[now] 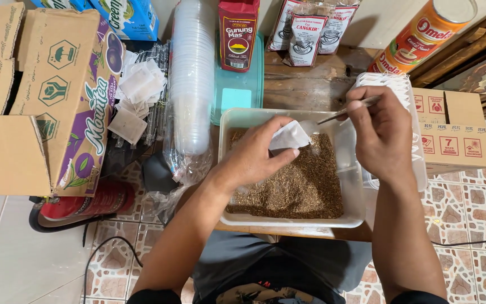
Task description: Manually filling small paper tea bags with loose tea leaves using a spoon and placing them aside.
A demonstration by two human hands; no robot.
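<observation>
My left hand [254,155] pinches a small white paper pouch [289,136] open over a clear plastic tub [350,169] filled with loose brown dried leaves [302,186]. My right hand [382,132] grips a metal spoon [333,117] by its handle, with the bowl tipped at the pouch's mouth. Both hands hover just above the tub, which rests on a wooden board in front of my lap.
A sleeve of stacked clear cups [191,84] lies left of the tub. Loose white pouches [136,90] are piled beside an open cardboard box [57,95]. A red packet [238,34] stands on a teal lid, sachets [307,28] behind, an orange can [423,34] and small carton [457,132] right.
</observation>
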